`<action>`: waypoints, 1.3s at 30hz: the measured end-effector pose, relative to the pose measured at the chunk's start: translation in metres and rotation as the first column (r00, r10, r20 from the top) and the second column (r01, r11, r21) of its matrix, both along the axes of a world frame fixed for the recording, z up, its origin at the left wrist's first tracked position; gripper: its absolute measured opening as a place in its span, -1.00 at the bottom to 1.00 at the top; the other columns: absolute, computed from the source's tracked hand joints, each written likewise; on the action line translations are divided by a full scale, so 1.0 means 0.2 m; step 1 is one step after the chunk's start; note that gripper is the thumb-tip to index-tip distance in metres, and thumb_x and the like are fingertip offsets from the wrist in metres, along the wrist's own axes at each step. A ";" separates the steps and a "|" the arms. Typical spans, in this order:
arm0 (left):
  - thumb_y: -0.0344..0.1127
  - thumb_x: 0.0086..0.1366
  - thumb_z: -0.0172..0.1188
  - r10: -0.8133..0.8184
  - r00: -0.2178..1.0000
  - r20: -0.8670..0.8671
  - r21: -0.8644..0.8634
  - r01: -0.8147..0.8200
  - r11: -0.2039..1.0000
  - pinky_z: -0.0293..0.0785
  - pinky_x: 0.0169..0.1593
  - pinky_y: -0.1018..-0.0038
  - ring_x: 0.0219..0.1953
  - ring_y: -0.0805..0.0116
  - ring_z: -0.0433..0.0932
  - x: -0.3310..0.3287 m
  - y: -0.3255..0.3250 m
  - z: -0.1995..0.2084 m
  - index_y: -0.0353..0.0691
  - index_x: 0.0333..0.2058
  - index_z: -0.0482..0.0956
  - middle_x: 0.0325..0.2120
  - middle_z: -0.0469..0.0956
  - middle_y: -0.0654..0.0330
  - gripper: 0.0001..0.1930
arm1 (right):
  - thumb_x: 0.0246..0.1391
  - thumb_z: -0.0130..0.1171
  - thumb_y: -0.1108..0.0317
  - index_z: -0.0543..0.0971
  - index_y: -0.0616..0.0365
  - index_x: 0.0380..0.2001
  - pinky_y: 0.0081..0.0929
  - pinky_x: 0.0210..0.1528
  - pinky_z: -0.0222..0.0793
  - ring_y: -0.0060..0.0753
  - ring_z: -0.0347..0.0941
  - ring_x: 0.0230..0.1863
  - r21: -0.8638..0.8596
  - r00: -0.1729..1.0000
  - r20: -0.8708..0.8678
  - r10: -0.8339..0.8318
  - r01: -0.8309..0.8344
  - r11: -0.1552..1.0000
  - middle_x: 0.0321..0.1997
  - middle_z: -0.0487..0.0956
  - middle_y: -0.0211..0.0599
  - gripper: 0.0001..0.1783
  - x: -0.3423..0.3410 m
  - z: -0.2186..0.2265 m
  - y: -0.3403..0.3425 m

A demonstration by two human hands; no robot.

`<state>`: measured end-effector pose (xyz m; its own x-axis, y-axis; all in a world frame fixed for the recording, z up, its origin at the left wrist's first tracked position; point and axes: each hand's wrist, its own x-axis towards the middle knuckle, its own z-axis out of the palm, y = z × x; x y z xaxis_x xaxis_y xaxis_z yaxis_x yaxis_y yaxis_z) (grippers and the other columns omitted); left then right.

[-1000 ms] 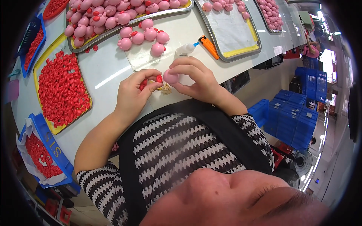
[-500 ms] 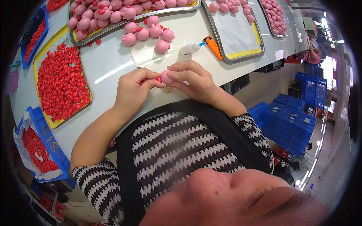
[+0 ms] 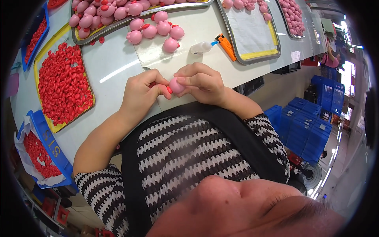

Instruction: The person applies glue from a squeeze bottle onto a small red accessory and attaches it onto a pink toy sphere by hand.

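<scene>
In front of my chest, my right hand [image 3: 207,83] grips a small pink ball [image 3: 176,85] between thumb and fingers. A red oval piece [image 3: 169,90] sits against the ball's left side, touched by the thumb tip of my left hand [image 3: 143,89]. The left fingers are curled, and more red shows between them, partly hidden. Beyond my hands, several pink balls [image 3: 170,45] with red pieces on them lie loose on the table. A white squeeze bottle [image 3: 201,47] with a blue tip lies near an orange-handled cutter [image 3: 226,47].
To the left lie a yellow tray [image 3: 36,75] of red pieces and a blue bin [image 3: 50,142] of more. A metal tray [image 3: 158,12] heaped with pink balls stands at the back. Another tray [image 3: 258,59], paper-lined, is at right. Blue crates [image 3: 302,128] stand beyond the table edge.
My left index finger has drawn back from the red piece, while the thumb stays at it. The ball remains in my right hand. The whole view has shifted slightly.
</scene>
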<state>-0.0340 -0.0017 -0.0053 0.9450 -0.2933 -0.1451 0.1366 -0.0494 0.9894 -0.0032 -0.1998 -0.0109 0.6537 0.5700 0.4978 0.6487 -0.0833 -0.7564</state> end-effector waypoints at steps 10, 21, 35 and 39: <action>-0.56 0.00 0.20 -0.015 0.992 0.122 0.091 0.003 0.996 0.38 -0.45 0.59 -0.54 0.48 0.49 0.01 0.00 0.00 -0.35 -0.48 0.52 -0.59 0.54 0.17 -0.93 | -0.24 0.29 0.62 0.49 0.22 -0.35 -0.51 -0.28 0.50 -0.28 0.50 -0.27 -0.009 0.998 0.061 -0.012 0.012 1.000 -0.29 0.49 -0.17 -0.70 -0.01 -0.02 -0.01; -0.48 0.06 0.24 -0.014 0.911 0.412 0.319 -0.130 0.939 0.38 -0.44 0.63 -0.55 0.52 0.45 0.01 -0.01 0.02 -0.29 -0.25 0.54 -0.49 0.53 0.20 -0.77 | -0.24 0.27 0.60 0.42 0.12 -0.22 -0.45 -0.13 0.40 -0.25 0.40 -0.14 -0.112 0.990 0.092 -0.110 0.121 0.986 -0.13 0.41 -0.22 -0.57 0.01 -0.01 -0.01; -0.25 0.34 -0.10 -0.090 0.804 -0.587 -0.537 -0.303 0.787 0.07 -0.66 0.70 -0.68 0.63 0.11 0.10 0.07 0.03 -0.40 -0.20 0.32 -0.46 0.39 0.16 -0.73 | -0.13 0.18 0.65 0.42 0.27 -0.27 -0.55 -0.27 0.36 -0.41 0.41 -0.23 -0.144 0.975 -0.061 -0.212 0.201 0.969 -0.20 0.47 -0.18 -0.71 -0.02 0.01 -0.04; -0.32 0.34 -0.11 -0.096 0.800 -0.593 -0.573 -0.335 0.748 0.11 -0.63 0.71 -0.63 0.63 0.16 0.09 0.06 0.02 -0.40 -0.14 0.27 -0.36 0.38 0.11 -0.76 | -0.13 0.23 0.59 0.41 0.24 -0.27 -0.60 -0.40 0.31 -0.48 0.38 -0.42 -0.046 0.962 0.058 -0.267 0.270 0.962 -0.39 0.46 -0.22 -0.69 -0.01 -0.01 -0.09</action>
